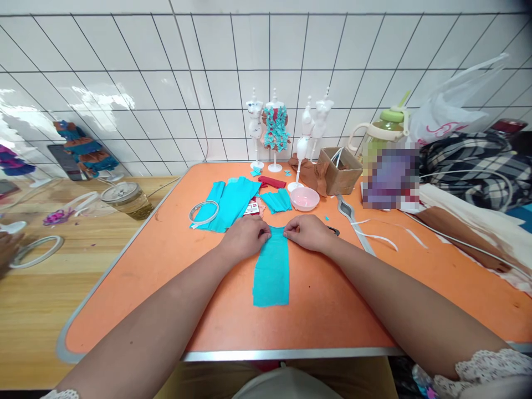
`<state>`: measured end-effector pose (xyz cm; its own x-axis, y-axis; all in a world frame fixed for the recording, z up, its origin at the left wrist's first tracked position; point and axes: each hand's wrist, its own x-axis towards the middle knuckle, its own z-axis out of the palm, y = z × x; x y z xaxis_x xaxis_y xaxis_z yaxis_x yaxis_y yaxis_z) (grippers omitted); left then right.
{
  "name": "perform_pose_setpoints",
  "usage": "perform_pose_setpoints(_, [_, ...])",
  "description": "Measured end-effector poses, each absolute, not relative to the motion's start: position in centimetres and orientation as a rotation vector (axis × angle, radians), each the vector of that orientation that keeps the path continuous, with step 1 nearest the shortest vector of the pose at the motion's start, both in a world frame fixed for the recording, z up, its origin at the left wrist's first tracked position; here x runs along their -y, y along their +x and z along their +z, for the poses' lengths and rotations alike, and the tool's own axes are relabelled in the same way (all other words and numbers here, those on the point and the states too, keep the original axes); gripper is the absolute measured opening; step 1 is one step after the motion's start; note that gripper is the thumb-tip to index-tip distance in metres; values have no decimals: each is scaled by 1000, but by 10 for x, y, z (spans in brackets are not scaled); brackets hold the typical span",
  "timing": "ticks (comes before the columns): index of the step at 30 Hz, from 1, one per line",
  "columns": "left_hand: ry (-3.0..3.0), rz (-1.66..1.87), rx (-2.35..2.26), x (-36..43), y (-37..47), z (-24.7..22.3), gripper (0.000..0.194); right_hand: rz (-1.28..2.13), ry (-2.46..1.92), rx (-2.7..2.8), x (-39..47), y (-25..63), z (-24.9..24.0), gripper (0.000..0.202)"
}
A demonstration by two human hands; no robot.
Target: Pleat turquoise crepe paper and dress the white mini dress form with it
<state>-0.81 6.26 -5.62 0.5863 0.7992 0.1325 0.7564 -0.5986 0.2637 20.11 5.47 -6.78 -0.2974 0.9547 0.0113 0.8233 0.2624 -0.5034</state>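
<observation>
A turquoise fabric strip lies lengthwise on the orange table, its far end between my two hands. My left hand pinches the far left corner of the strip, while my right hand pinches the far right corner. The edge between them looks slightly curved. Just beyond my left hand are larger turquoise fabric pieces with a white ring on them. A smaller pleated turquoise piece lies beyond the strip, beside a pink bowl.
Small mannequins stand at the back, one dressed in turquoise and brown. A cardboard box, a green-lidded bottle and piled cloth are at the right. On the wooden table at left are a glass jar and another person's hand.
</observation>
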Motion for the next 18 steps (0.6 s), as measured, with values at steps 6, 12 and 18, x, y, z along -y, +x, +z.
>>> perform_pose_setpoints(6, [2521, 365, -1392, -66, -8, -60, 20, 765, -1792, 2132, -60, 197, -62, 16])
perform_pose_setpoints(12, [2502, 380, -1488, -67, -6, -61, 18, 733, -1880, 2168, -67, 196, -55, 14])
perform_pose_setpoints(18, [2656, 529, -1288, -67, -5, -56, 13, 759, -1882, 2217, -76, 197, -56, 13])
